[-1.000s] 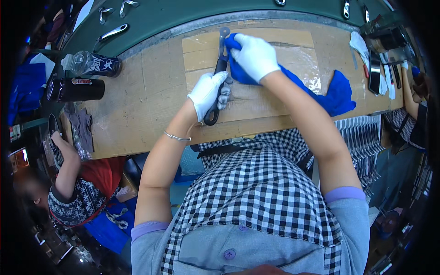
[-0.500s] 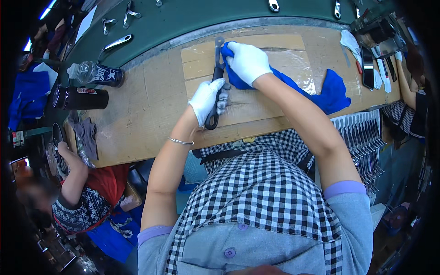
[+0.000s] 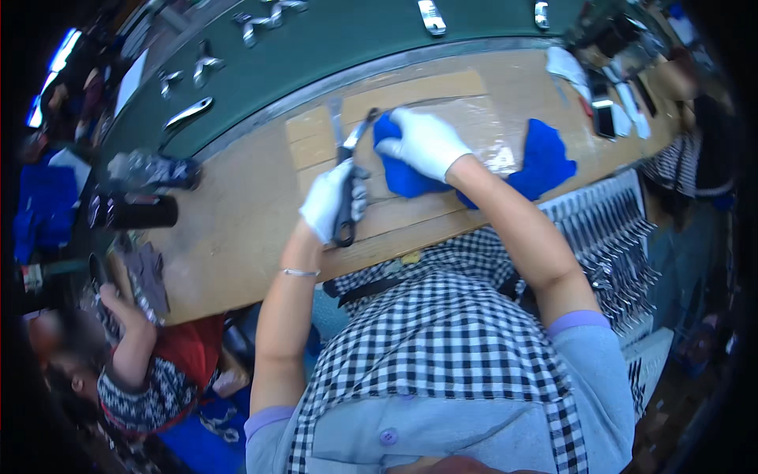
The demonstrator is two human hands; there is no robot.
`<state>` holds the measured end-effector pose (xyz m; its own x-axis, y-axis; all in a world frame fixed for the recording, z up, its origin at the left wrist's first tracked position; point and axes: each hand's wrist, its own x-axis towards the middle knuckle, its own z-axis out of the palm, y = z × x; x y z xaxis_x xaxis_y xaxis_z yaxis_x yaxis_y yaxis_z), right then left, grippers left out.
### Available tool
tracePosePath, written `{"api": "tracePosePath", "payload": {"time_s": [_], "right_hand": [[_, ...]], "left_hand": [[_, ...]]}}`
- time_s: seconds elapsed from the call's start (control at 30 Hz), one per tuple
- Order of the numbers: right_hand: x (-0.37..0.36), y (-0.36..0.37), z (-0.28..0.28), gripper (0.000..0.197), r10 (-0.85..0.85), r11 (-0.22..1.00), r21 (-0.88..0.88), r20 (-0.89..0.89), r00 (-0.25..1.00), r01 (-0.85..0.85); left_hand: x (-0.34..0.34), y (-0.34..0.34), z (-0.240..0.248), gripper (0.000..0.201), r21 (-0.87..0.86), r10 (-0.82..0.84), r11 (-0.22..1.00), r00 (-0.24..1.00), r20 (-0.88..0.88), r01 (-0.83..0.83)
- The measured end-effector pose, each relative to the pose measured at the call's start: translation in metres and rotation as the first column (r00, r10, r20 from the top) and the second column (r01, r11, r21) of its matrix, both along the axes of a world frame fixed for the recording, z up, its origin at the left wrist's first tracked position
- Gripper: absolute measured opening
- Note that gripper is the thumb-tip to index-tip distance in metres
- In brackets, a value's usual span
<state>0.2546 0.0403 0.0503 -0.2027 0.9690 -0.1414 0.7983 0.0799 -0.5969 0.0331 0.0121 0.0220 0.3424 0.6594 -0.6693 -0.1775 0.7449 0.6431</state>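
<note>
My left hand [image 3: 327, 202], in a white glove with grey on the fingers, is closed around a black-handled metal tool [image 3: 345, 186]. Its handle ends in a hole near my wrist, and two metal arms spread apart at the far end; blur hides its exact kind. My right hand [image 3: 430, 144], also white-gloved, grips a bunched part of a blue cloth [image 3: 407, 178] just right of the tool's tip. More of the cloth trails under my right forearm and lies spread on the bench. Cloth and tool are apart.
The wooden workbench [image 3: 237, 197] has cardboard taped on it. A bottle [image 3: 154, 170], a dark cylinder [image 3: 134, 211] and a grey glove [image 3: 146, 272] lie left. Beyond runs a green surface [image 3: 316, 51] with metal tools. Right are a phone [image 3: 603, 114] and a tool rack [image 3: 624, 261]. A co-worker sits left.
My right hand and the blue cloth have come away from the tool's head. A second metal arm now shows at the tool's end. The whole view has shifted.
</note>
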Motion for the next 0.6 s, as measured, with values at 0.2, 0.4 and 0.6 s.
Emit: {"api": "tracePosePath", "payload": {"time_s": [0.2, 0.4, 0.6], "right_hand": [[0.142, 0.023, -0.011, 0.04, -0.411, 0.825, 0.336, -0.193, 0.891, 0.454], [0.268, 0.055, -0.046, 0.036, -0.844, 0.512, 0.592, 0.21, 0.494, 0.623], [0.295, 0.064, -0.041, 0.03, -0.956, 0.276, 0.575, 0.083, 0.281, 0.77]], "left_hand": [[0.0, 0.0, -0.005, 0.039, 0.07, 0.028, 0.997, 0.999, -0.04, -0.025], [-0.001, -0.002, -0.004, 0.04, 0.09, 0.032, 0.996, 0.998, -0.058, -0.027], [0.0, -0.004, -0.006, 0.039, 0.085, 0.071, 0.994, 0.996, -0.059, -0.065]]}}
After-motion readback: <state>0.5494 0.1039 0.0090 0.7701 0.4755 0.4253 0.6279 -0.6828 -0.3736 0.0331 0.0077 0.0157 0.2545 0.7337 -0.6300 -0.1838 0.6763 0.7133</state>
